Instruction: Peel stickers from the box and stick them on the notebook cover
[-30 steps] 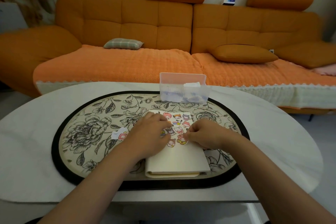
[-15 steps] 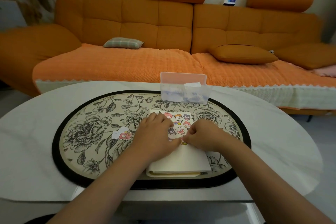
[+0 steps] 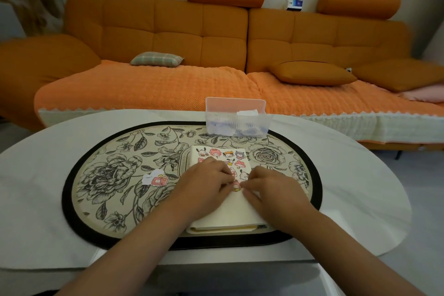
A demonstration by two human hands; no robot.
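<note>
Cream notebook (image 3: 230,214) lies on floral placemat (image 3: 115,175), nearer than sticker box (image 3: 236,120). Hands meet at pink sticker (image 3: 236,186) mid-cover. Left hand (image 3: 206,182) bent-fingered on cover, right hand (image 3: 271,190) fingertips at sticker edge. Pinching or pressing: cannot tell, either hand. Best: anchor one edge, smooth outward, avoid neighbouring stickers. Sticker half hidden.

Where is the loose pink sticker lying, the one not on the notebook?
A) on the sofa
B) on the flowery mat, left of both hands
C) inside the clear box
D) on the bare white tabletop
B: the loose pink sticker lies on the flowery mat, left of the left hand, apart from the notebook.
</note>
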